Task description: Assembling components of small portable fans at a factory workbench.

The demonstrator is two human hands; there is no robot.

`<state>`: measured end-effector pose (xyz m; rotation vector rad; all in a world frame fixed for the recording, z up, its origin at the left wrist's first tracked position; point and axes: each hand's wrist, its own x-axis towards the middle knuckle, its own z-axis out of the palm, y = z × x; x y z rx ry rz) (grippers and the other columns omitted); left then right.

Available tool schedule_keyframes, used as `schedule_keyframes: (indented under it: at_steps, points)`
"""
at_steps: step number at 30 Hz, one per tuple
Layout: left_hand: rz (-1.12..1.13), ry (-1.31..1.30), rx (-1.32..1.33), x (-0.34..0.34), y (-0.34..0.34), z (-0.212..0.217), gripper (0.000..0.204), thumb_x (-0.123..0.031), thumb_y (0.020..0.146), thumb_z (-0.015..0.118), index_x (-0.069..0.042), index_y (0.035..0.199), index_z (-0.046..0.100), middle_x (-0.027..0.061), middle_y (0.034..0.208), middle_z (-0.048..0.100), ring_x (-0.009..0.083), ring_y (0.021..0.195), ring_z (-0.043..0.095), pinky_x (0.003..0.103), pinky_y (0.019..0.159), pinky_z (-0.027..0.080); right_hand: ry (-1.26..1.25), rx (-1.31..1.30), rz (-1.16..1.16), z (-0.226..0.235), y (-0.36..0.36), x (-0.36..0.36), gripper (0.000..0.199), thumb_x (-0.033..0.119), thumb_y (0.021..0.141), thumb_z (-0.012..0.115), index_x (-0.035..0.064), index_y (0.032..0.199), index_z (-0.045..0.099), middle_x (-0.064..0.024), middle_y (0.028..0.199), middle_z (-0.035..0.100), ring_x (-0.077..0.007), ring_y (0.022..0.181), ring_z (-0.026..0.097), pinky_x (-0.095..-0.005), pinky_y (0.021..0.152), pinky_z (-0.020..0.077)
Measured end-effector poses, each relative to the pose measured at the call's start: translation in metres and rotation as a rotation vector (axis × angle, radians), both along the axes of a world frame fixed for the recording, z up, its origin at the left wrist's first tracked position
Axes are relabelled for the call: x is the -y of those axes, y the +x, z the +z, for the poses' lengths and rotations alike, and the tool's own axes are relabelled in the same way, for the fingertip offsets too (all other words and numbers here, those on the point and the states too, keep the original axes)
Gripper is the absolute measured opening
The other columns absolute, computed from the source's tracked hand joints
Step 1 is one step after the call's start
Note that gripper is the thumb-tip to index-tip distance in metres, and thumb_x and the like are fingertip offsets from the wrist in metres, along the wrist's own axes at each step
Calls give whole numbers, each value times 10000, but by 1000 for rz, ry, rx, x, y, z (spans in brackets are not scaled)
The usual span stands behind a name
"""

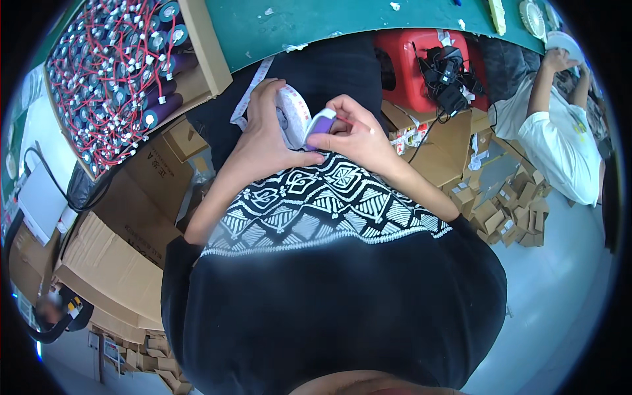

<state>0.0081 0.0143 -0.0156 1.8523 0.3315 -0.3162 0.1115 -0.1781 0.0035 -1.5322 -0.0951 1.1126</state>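
A roll of white labels with reddish print is gripped in my left hand, fingers wrapped round its far side. Its loose strip trails away behind the fingers. Close against the roll, my right hand pinches a small purple cylindrical battery with a whitish patch on it and a short red lead. My left thumb reaches below the roll toward the battery. Many more purple batteries with red wires and white connectors fill an open cardboard box at the upper left.
A green table spans the far side. Black adapters and cables lie on a red plastic stool. Cardboard boxes stand at left, and small cartons are heaped at right. Another person works at the far right.
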Motion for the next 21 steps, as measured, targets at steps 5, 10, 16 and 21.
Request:
schedule_keyframes:
  at_steps: [5, 10, 16, 21]
  points:
    - [-65, 116, -19, 4, 9, 4, 1303, -375, 615, 972, -40, 1574, 156, 265, 1574, 223, 441, 1489, 287, 499, 1212, 321, -141, 140, 340, 10, 25, -4, 324, 294, 899, 822, -6, 923, 705, -34, 705, 668, -67, 619, 542, -264, 563, 435]
    - [-136, 154, -119, 2, 16, 9, 1262, -361, 647, 955, -39, 1573, 161, 269, 1573, 226, 453, 1474, 314, 507, 1192, 351, -241, 234, 523, 14, 40, -1, 416, 377, 926, 764, -6, 768, 727, -49, 556, 573, -85, 520, 476, -302, 501, 379]
    - [-113, 117, -166, 11, 18, 7, 1196, -340, 677, 926, -39, 1566, 186, 262, 1544, 269, 460, 1436, 375, 503, 1160, 392, -204, 359, 458, 11, 39, 6, 411, 365, 902, 781, -19, 762, 735, -65, 547, 571, -77, 503, 456, -301, 483, 364]
    - [-116, 211, -108, 17, 16, 10, 1138, -316, 668, 901, -46, 1553, 238, 241, 1517, 317, 473, 1381, 424, 514, 1109, 442, -324, 344, 599, 20, 43, 12, 291, 273, 921, 786, -7, 844, 767, -79, 616, 634, -79, 548, 524, -282, 507, 390]
